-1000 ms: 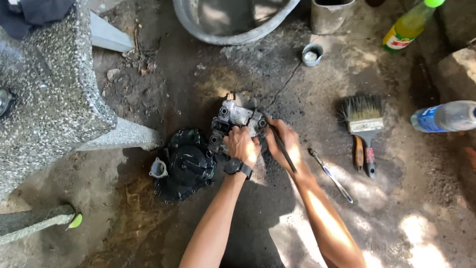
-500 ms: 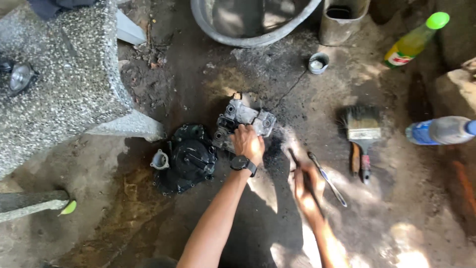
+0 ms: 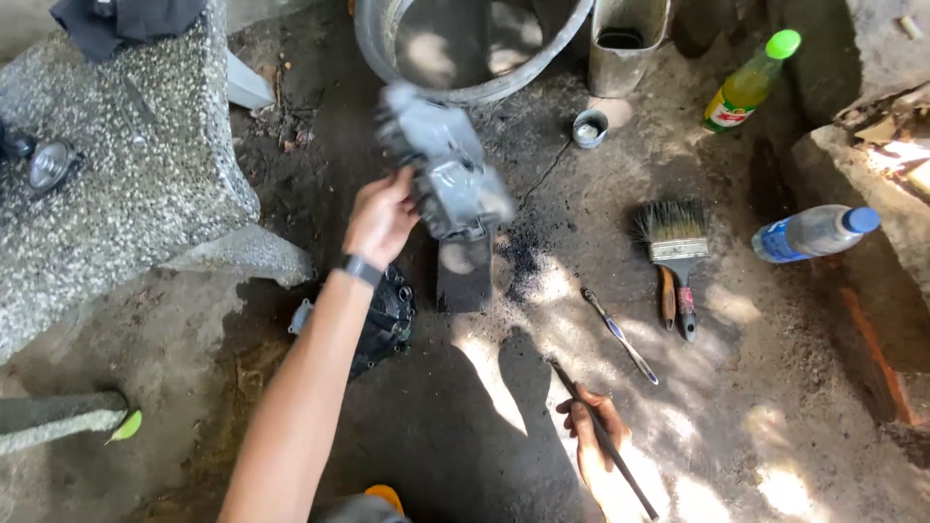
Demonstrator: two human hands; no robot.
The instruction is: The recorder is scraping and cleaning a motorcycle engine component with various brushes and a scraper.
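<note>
Head view: left hand [image 3: 380,218] grips raised grey engine part [image 3: 441,165], just right of palm

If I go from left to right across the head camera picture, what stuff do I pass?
Speckled stone bench → left hand holding up a grey metal engine part → small round metal tin → wide bristle paintbrush → green-capped yellow bottle → blue-capped clear plastic bottle.

Two bottles [image 3: 751,81], one paintbrush [image 3: 672,242]
</note>
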